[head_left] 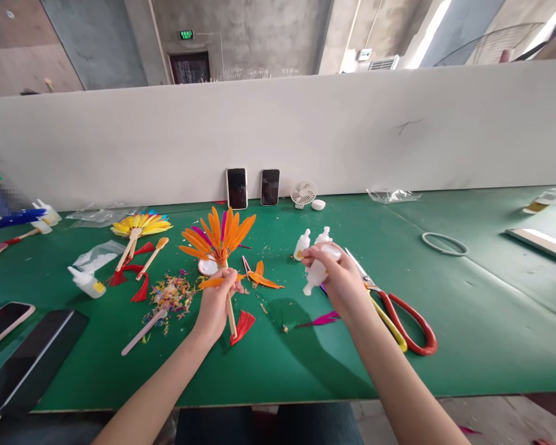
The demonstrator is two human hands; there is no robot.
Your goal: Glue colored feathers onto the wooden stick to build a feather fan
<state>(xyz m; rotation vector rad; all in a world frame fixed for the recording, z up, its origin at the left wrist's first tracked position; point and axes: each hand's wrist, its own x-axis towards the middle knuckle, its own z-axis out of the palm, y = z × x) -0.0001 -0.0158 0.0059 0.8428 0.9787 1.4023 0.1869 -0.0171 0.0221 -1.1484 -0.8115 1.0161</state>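
My left hand (pixel 216 303) is closed round the wooden handle of a feather fan (pixel 222 238), whose orange and magenta feathers spread upward. A single orange feather (pixel 213 282) crosses at its fingers. From the handle's lower end hangs a red tassel (pixel 244 326). In my right hand (pixel 336 278) is a small white glue bottle (pixel 315 275), tilted with its tip pointing down. Two more white bottles (pixel 302 244) stand just behind that hand. Loose orange feathers (pixel 263 278) lie between the hands, and a magenta feather (pixel 319 319) rests below the right one.
Large red-handled scissors (pixel 414 327) lie beside my right forearm. Left of the fan are feather clippings (pixel 173 295), a yellow feather fan (pixel 141 225) and another glue bottle (pixel 87 282). Two phones (pixel 237 188) and a small white fan (pixel 304 193) stand against the white partition (pixel 278 136).
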